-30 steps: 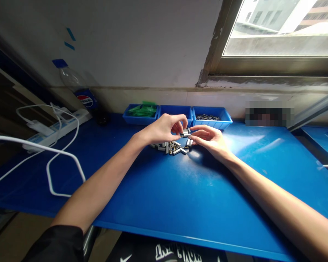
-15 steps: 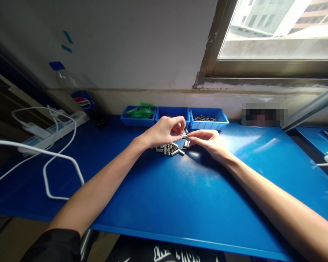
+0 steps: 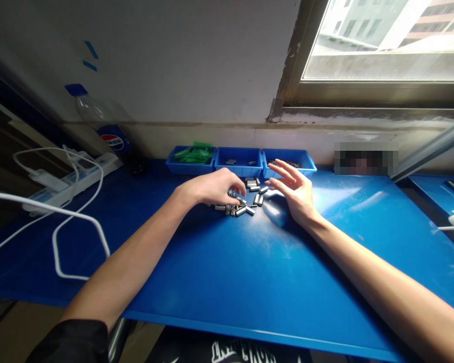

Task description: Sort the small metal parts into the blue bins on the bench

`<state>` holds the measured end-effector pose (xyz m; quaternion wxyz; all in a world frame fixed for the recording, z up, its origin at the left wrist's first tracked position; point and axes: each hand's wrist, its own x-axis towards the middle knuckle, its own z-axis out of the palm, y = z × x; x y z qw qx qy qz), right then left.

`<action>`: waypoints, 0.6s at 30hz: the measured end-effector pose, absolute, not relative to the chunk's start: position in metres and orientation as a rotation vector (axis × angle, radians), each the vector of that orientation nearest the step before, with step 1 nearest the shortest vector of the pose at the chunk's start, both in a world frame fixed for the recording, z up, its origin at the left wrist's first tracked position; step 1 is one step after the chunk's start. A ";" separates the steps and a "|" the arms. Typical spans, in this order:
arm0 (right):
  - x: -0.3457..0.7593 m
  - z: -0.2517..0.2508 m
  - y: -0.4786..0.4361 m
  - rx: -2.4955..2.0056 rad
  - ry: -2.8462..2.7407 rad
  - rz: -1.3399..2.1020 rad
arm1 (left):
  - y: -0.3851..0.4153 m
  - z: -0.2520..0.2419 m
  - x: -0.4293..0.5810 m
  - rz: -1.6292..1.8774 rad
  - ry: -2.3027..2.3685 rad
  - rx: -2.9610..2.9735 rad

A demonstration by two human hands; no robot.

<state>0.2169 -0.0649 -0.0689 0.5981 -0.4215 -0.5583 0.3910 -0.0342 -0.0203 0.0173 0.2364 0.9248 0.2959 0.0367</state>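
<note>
My left hand hovers over a loose pile of small silver metal blocks and thin brass-coloured pins. Its fingers curl downward, with a gap between thumb and forefinger. One silver block lies right by the thumb tip, and the hand partly covers the pile. To the right of the pile, my right hand is raised with fingers spread and nothing in them. Its fingertips overlap the front of the right blue bin in view. A few more blocks lie grouped beyond the pile.
Along the wall, the left bin holds green plastic and the middle bin a few silver blocks; dark thin parts lie in the right one. A cola bottle, power strip and white cables occupy the left side.
My hands, together at a small silver block before, have parted. The left moved left and down to the pile; the right let go, opened and lifted slightly. The middle bin's contents now show.
</note>
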 end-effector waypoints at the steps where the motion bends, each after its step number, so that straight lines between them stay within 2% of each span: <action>1: 0.216 -0.068 -0.067 -0.995 -1.337 0.882 | -0.022 0.017 -0.033 0.082 0.812 2.529; 9: 0.207 -0.054 -0.082 -1.059 -1.856 0.791 | -0.026 0.009 -0.025 0.070 0.843 2.584; 18: 0.205 -0.062 -0.080 -0.969 -2.270 0.449 | -0.030 0.002 -0.017 0.137 0.876 2.625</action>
